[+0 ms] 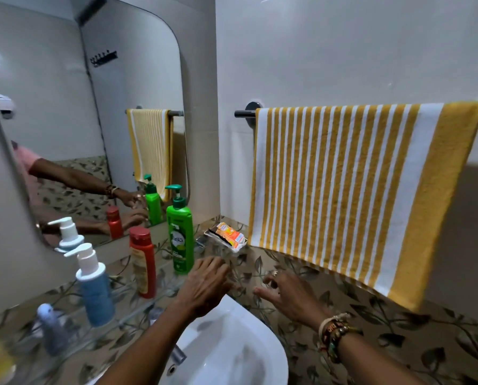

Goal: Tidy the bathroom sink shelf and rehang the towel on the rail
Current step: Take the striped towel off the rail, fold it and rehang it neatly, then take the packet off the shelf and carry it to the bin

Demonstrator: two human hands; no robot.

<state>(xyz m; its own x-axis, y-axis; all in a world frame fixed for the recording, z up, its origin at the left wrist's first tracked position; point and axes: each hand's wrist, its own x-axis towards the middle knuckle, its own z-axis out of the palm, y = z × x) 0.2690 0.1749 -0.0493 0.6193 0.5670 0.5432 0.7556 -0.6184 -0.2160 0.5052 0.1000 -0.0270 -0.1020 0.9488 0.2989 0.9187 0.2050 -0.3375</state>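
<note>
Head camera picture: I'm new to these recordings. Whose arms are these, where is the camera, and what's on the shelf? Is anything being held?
There is no robot here. The camera sits on a person's head, looking forward and down, so the two arms are their own. The left hand and the right hand hover open over the far end of the glass shelf, above the sink; neither holds anything. On the shelf stand a green bottle, a red bottle, a blue pump bottle and a small greyish bottle. A soap dish sits in the corner. The striped towel already hangs on the rail. The mirror repeats the scene.
</note>
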